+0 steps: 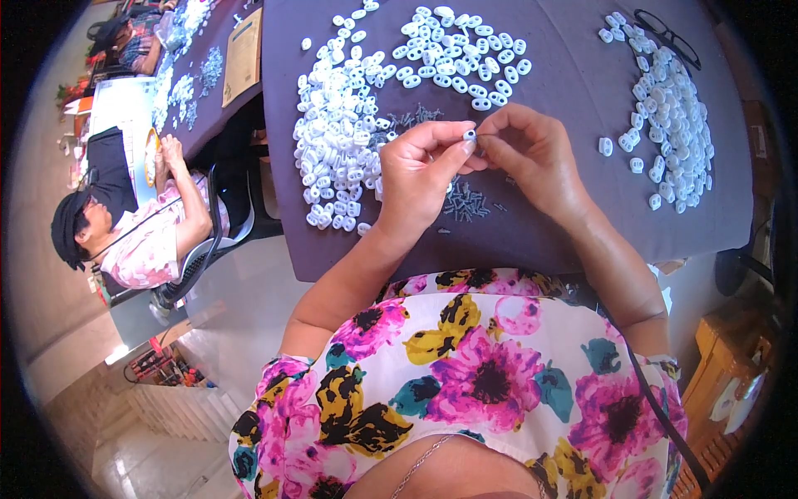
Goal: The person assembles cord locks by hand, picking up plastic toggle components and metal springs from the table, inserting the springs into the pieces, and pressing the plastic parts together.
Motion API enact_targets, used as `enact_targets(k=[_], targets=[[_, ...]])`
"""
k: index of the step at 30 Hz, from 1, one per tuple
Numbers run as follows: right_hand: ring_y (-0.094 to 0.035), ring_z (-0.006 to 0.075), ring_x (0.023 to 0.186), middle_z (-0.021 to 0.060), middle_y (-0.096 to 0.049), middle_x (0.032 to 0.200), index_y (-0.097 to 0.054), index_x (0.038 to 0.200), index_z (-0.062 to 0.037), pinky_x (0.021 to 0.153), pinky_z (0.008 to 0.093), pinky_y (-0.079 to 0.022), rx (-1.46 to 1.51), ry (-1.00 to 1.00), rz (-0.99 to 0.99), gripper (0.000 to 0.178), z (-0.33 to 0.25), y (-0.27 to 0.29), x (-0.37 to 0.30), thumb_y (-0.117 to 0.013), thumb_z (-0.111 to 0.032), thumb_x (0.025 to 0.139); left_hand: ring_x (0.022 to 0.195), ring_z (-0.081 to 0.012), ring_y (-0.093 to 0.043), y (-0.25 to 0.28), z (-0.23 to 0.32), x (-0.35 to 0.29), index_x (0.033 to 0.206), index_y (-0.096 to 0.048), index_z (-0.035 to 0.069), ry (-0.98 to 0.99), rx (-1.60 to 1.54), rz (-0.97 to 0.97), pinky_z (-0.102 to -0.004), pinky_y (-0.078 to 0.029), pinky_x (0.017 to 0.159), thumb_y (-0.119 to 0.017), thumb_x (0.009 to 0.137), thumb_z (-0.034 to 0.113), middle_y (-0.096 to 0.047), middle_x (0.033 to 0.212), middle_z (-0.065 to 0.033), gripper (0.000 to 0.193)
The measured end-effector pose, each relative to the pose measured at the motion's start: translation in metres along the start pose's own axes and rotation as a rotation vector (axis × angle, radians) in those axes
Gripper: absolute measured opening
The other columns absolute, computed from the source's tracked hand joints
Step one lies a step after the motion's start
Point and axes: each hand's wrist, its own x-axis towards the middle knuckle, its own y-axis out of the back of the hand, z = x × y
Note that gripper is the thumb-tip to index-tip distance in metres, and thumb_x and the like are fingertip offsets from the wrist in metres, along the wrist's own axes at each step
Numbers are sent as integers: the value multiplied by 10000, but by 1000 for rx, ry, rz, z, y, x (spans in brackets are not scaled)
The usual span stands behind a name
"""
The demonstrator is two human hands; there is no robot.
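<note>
Above the near half of the table my two hands meet at the fingertips. Between thumb and fingers my left hand (420, 173) pinches a small white oval piece (470, 135) with a dark hole showing. My right hand (539, 162) is closed in a pinch right beside that piece; whatever it holds is too small to make out. Small grey screw-like pins (467, 203) lie in a heap below my hands, and more grey pins (417, 115) are partly hidden behind my left hand. A big pile of white two-holed oval pieces (332, 125) lies left of my left hand.
More white ovals (457, 50) spread at the far middle, and another pile (677, 125) lies at the right beside black-framed glasses (667, 37). A dark cloth covers the table (565, 66). To the left, a seated person (150, 224) works near another table with similar parts.
</note>
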Motion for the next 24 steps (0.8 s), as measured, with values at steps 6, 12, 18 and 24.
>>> enact_targets(k=[6,12,18,24], targets=[[-608,86,704,35,-634,800,-606,884,27,644,222,-505,5,-36,29,58,-1,-2,0,-594,-30,882,704,-183,-674,-2,-3,2,1012,-643,-43,9,-11,36,-260,-555,663,-609,842,-10,-679,862,-133,176],[-588,74,708,22,-636,837,-636,992,1,618,208,-484,-53,-29,-37,135,-7,11,5,-579,-89,910,699,-179,-671,9,6,6,1063,-627,-38,35,59,-20,-258,-552,651,-606,846,0,-679,889,-139,221],[-572,61,743,1,-632,869,-646,1069,-34,635,196,-448,16,-1,-113,184,-9,17,7,-559,-102,921,638,-158,-641,12,15,7,1282,-482,-2,286,-309,-197,-247,-531,590,-595,870,51,-670,901,-143,430],[-583,74,764,6,-626,841,-646,1003,-39,640,204,-449,213,-81,-345,134,-8,19,10,-595,-96,893,634,-150,-637,13,12,4,1313,-454,10,359,-384,-268,-243,-527,585,-595,879,88,-668,898,-121,463]])
